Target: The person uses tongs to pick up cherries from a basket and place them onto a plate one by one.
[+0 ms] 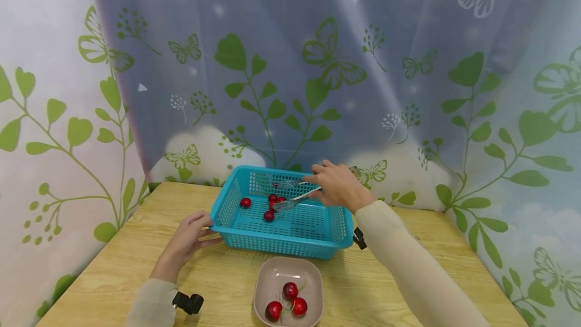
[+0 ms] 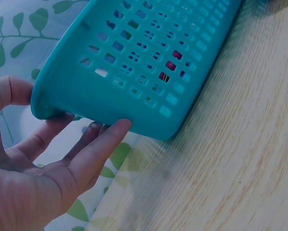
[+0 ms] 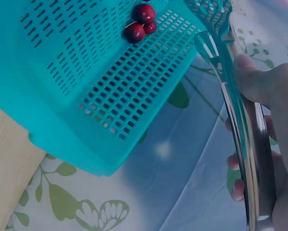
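Note:
A blue perforated plastic basket (image 1: 281,238) stands on the table, holding several red cherries (image 1: 269,216). At its left end, my left hand (image 1: 185,240) grips the rim; the left wrist view has the thumb at the rim and the fingers under it. My right hand (image 1: 339,185) holds metal tongs (image 1: 295,201) over the basket, their two ends spread apart. One tong end is close to the clustered cherries, but whether it touches them I cannot tell. Another cherry (image 1: 245,202) lies apart at the left inside the basket.
In front of the basket sits a small beige square bowl (image 1: 259,289) with three stemmed cherries (image 1: 290,290) in it. Everything stands on a light wooden table (image 1: 213,289). A curtain (image 1: 281,64) printed with leaves and butterflies hangs behind the table.

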`<act>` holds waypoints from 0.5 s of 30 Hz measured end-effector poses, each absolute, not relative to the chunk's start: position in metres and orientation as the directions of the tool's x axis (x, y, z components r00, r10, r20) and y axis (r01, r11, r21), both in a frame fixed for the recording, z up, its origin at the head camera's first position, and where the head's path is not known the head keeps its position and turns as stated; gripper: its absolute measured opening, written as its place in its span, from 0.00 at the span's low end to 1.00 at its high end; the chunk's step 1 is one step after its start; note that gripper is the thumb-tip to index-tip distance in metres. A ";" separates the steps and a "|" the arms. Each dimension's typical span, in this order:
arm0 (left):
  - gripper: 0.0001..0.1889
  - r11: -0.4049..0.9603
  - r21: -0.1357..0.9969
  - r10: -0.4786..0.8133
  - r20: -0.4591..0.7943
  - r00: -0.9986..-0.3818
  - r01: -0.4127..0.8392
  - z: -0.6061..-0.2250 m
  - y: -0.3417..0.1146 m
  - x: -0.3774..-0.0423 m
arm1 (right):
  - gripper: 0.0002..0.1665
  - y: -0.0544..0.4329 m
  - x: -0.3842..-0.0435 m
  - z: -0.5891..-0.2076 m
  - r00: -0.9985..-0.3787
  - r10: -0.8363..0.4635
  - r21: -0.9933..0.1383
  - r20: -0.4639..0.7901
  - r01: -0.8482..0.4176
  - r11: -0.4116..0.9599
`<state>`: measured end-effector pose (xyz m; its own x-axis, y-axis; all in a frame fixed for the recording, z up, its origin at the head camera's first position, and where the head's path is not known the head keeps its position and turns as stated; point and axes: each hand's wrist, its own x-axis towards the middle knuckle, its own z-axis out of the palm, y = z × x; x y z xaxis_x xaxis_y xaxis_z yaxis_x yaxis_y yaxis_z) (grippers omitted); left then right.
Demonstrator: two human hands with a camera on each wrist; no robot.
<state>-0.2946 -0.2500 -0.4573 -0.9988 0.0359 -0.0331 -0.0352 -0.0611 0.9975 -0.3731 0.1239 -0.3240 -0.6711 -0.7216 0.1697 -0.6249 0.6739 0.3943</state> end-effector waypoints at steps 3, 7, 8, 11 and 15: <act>0.07 -0.064 0.997 0.039 -0.031 -0.999 -0.034 -0.457 -0.249 -0.295 | 0.28 0.122 -0.379 -0.326 -0.715 -0.686 0.386 0.136 -0.599 0.701; 0.06 -0.071 0.997 0.042 -0.034 -0.999 -0.037 -0.458 -0.248 -0.295 | 0.27 0.123 -0.387 -0.332 -0.759 -0.644 0.368 0.095 -0.574 0.731; 0.06 -0.069 0.997 0.048 -0.032 -0.998 -0.035 -0.458 -0.249 -0.295 | 0.27 0.123 -0.389 -0.334 -0.768 -0.634 0.368 0.087 -0.567 0.737; 0.06 -0.077 0.996 0.034 -0.035 -0.999 -0.037 -0.459 -0.249 -0.295 | 0.25 0.121 -0.394 -0.338 -0.791 -0.608 0.376 0.069 -0.544 0.750; 0.06 -0.078 0.996 0.026 -0.034 -0.999 -0.035 -0.460 -0.249 -0.296 | 0.25 0.114 -0.399 -0.342 -0.804 -0.592 0.415 0.056 -0.521 0.746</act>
<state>-0.2957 -0.2493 -0.4603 -0.9991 0.0256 -0.0336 -0.0355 -0.0778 0.9963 -0.3988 0.1142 -0.3419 -0.8037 -0.5924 0.0561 -0.5209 0.7459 0.4151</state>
